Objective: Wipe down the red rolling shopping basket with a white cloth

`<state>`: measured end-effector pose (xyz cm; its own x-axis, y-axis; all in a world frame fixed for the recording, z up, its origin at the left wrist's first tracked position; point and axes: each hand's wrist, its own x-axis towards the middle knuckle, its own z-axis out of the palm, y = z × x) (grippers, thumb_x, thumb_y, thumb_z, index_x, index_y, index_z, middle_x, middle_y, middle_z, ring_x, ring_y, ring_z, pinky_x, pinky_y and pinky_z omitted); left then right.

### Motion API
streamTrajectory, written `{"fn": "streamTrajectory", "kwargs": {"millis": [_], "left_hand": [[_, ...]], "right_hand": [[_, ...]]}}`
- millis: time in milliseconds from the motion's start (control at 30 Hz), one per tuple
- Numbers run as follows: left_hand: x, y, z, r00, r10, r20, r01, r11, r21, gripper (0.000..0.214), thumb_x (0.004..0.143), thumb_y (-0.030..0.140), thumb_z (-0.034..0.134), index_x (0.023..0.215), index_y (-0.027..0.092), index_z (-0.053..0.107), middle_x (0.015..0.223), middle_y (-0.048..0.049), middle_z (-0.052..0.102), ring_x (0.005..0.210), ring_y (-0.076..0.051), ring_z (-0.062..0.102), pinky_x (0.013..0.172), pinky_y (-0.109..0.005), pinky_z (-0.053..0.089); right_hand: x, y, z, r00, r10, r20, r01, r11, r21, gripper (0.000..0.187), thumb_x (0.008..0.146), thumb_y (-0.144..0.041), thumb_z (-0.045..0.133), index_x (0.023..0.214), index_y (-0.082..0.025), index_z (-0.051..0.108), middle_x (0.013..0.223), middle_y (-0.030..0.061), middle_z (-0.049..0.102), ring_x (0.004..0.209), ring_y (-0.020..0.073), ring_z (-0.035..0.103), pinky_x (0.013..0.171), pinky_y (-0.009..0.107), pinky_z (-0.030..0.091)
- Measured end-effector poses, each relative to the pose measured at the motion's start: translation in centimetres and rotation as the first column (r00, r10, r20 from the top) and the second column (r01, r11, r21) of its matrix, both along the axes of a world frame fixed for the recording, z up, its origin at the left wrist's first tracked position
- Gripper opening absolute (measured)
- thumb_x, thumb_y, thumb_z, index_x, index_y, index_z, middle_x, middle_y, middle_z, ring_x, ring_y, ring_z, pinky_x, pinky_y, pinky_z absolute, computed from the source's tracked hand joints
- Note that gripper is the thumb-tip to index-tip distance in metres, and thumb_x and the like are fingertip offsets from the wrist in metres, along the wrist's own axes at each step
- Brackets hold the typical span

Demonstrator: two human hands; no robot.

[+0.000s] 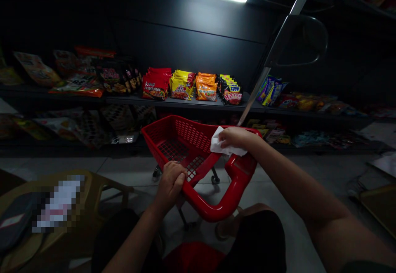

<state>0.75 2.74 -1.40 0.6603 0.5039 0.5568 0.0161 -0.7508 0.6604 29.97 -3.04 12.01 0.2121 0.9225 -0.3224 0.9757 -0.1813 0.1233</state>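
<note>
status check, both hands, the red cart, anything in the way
Left hand gripping red cart by its handle. Right hand pressing white cloth to the frame. Silver pole slanting up beyond it, possible snag.

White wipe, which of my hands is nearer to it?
Right. Your right hand holds the white wipe on the red shopping cart; your left hand grips the left side of its handle, apart from the wipe.
</note>
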Motion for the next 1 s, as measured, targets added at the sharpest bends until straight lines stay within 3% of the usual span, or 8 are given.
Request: {"fn": "streamTrajectory", "kwargs": {"millis": [167, 267, 367, 500, 633, 800, 900, 1000], "left_hand": [[0.4, 0.3, 0.0, 1.000, -0.013, 0.018, 0.014, 0.999, -0.038, 0.030, 0.097, 0.031, 0.032, 0.076, 0.024, 0.052, 0.076, -0.0021, 0.059, 0.085, -0.021, 0.054, 0.101, -0.045, 0.040], [0.9, 0.3, 0.0, 0.999, 0.003, 0.037, -0.001, 0.998, -0.061, 0.030, 0.097, 0.032, 0.033, 0.074, 0.025, 0.051, 0.075, -0.0020, 0.059, 0.084, -0.021, 0.054, 0.099, -0.044, 0.041], [1.3, 0.3, 0.0, 0.999, 0.021, 0.045, -0.017, 0.997, -0.079, 0.032, 0.098, 0.032, 0.032, 0.072, 0.025, 0.050, 0.074, -0.0016, 0.059, 0.082, -0.021, 0.054, 0.099, -0.043, 0.040], [1.4, 0.5, -0.1, 0.997, 0.026, 0.071, -0.020, 0.996, -0.083, 0.030, 0.097, 0.031, 0.033, 0.073, 0.024, 0.051, 0.075, -0.0019, 0.060, 0.084, -0.020, 0.055, 0.099, -0.043, 0.041], [1.0, 0.8, -0.2, 0.997, 0.029, 0.072, -0.024, 0.997, -0.069, 0.032, 0.097, 0.031, 0.032, 0.073, 0.024, 0.052, 0.075, -0.0024, 0.060, 0.086, -0.021, 0.054, 0.100, -0.043, 0.040], [1.0, 0.9, -0.2, 0.996, 0.009, 0.084, -0.003, 0.998, -0.063, 0.031, 0.099, 0.028, 0.033, 0.075, 0.023, 0.052, 0.077, -0.0019, 0.059, 0.088, -0.020, 0.054, 0.101, -0.041, 0.038], [1.4, 0.8, -0.3, 0.996, 0.005, 0.091, 0.001, 0.998, -0.069, 0.032, 0.099, 0.028, 0.032, 0.074, 0.022, 0.050, 0.076, -0.0015, 0.058, 0.085, -0.019, 0.053, 0.100, -0.040, 0.038], [1.8, 0.7, -0.3, 0.996, 0.020, 0.091, -0.014, 0.997, -0.073, 0.032, 0.099, 0.029, 0.031, 0.073, 0.023, 0.050, 0.075, -0.0019, 0.057, 0.085, -0.020, 0.052, 0.097, -0.040, 0.039]], "right_hand": [[0.9, -0.7, 0.0, 0.987, -0.071, 0.145, 0.068, 0.997, 0.020, 0.026, 0.087, -0.024, 0.063, 0.109, -0.019, 0.075, 0.112, 0.0125, 0.074, 0.095, 0.0245, 0.070, 0.072, 0.028, 0.046], [-1.4, -1.0, 0.4, 0.986, 0.144, 0.086, -0.144, 0.990, -0.009, 0.025, 0.087, -0.019, 0.060, 0.108, -0.017, 0.074, 0.107, 0.0121, 0.074, 0.095, 0.0240, 0.070, 0.072, 0.027, 0.045], [-5.7, -1.4, 0.6, 0.931, 0.365, -0.006, -0.364, 0.931, 0.028, 0.022, 0.088, -0.020, 0.063, 0.107, -0.018, 0.073, 0.106, 0.0093, 0.074, 0.097, 0.0225, 0.069, 0.075, 0.026, 0.045], [-9.9, -1.6, 0.3, 0.859, 0.492, -0.145, -0.488, 0.871, 0.061, 0.021, 0.090, -0.027, 0.066, 0.109, -0.020, 0.072, 0.106, 0.0059, 0.074, 0.097, 0.0204, 0.067, 0.074, 0.025, 0.044], [-6.2, -1.1, 0.3, 0.928, 0.330, -0.172, -0.329, 0.944, 0.036, 0.022, 0.087, -0.025, 0.067, 0.109, -0.021, 0.072, 0.108, 0.0049, 0.074, 0.094, 0.0188, 0.067, 0.069, 0.023, 0.041], [1.9, -1.2, 0.9, 0.998, -0.045, 0.052, 0.048, 0.997, -0.064, 0.023, 0.087, -0.023, 0.064, 0.107, -0.017, 0.073, 0.107, 0.0088, 0.074, 0.088, 0.0209, 0.067, 0.064, 0.025, 0.039], [2.2, -1.5, 0.8, 0.999, 0.052, -0.017, -0.052, 0.997, -0.051, 0.027, 0.088, -0.021, 0.060, 0.112, -0.018, 0.072, 0.111, 0.0091, 0.073, 0.093, 0.0212, 0.067, 0.070, 0.025, 0.042], [-0.9, -1.4, 0.5, 0.962, 0.240, -0.128, -0.246, 0.969, -0.034, 0.028, 0.088, -0.021, 0.061, 0.115, -0.019, 0.071, 0.114, 0.0085, 0.073, 0.099, 0.0208, 0.067, 0.077, 0.025, 0.043]]}}
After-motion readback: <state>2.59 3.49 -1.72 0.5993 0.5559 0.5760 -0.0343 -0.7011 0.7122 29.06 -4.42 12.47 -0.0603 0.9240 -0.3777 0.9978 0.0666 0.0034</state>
